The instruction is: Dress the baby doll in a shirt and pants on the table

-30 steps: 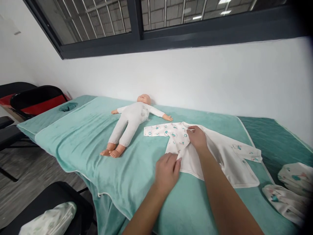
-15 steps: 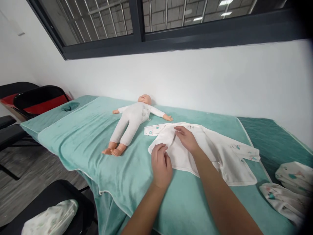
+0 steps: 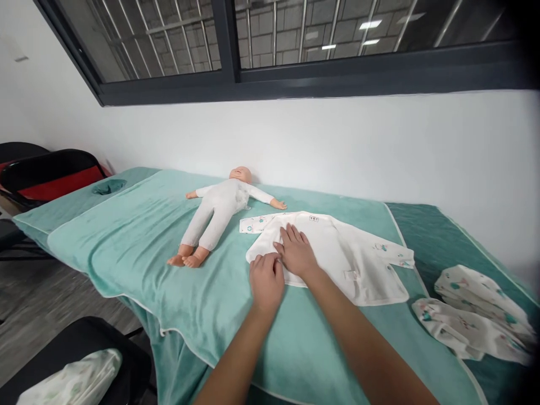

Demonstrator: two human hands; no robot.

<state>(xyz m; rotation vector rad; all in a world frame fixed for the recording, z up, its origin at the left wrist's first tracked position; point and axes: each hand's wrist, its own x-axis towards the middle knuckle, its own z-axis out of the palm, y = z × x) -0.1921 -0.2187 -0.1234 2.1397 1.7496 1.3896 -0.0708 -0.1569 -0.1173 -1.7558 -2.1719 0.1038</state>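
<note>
A white baby shirt (image 3: 333,253) with printed sleeves lies spread out on the green cover (image 3: 219,315). My left hand (image 3: 266,281) is at its near left edge, fingers curled over the hem with the thumb close by. Flat on the shirt's front rests my right hand (image 3: 296,252), its fingers stretched out and holding nothing. Left of the shirt, a baby doll (image 3: 221,202) in a white body suit lies on its back, arms spread and bare feet towards the near edge.
Folded printed baby clothes (image 3: 472,326) lie on the bed's right end. A black chair (image 3: 126,360) at the lower left carries a white printed cloth bundle (image 3: 73,377). More chairs (image 3: 46,174) stand at far left. A white wall (image 3: 337,146) and barred window back the bed.
My right hand has come down and left, from above the shirt to flat on it. My left hand's fingers have curled onto the hem. The whole view has shifted slightly.
</note>
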